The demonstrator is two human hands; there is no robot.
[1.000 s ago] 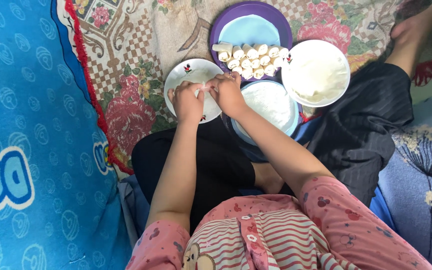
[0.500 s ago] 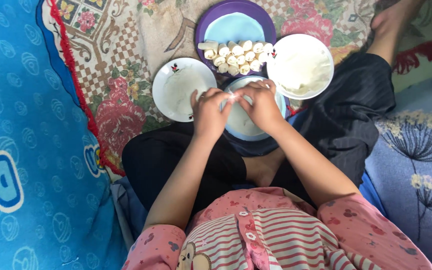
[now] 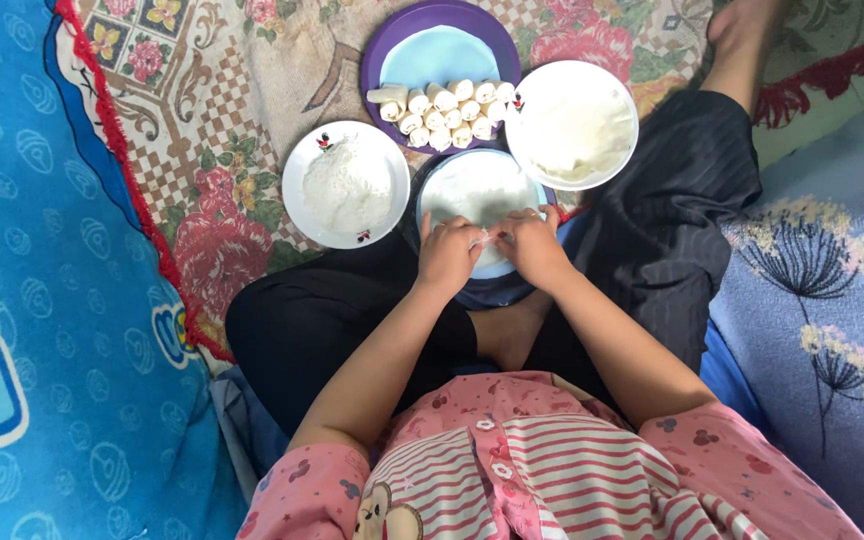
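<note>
My left hand (image 3: 448, 255) and my right hand (image 3: 529, 245) meet over the near edge of a light blue plate (image 3: 472, 180) lying on my lap. Between their fingertips they pinch a small pale piece of dough (image 3: 486, 238). A white plate of flour (image 3: 345, 184) lies to the left of the hands. Beyond them a purple plate (image 3: 392, 55) carries a light blue disc and a row of several small white rolled pieces (image 3: 442, 104). A white plate of pale dough (image 3: 573, 124) sits to the right.
I sit cross-legged in black trousers on a floral rug (image 3: 212, 120) with a red fringe. A blue patterned cloth (image 3: 32, 300) lies at the left and a lavender flowered fabric (image 3: 832, 290) at the right. My bare foot (image 3: 742, 25) shows at top right.
Both hands have moved from the flour plate on the left across to the light blue plate in my lap, and they now pinch a bit of dough together.
</note>
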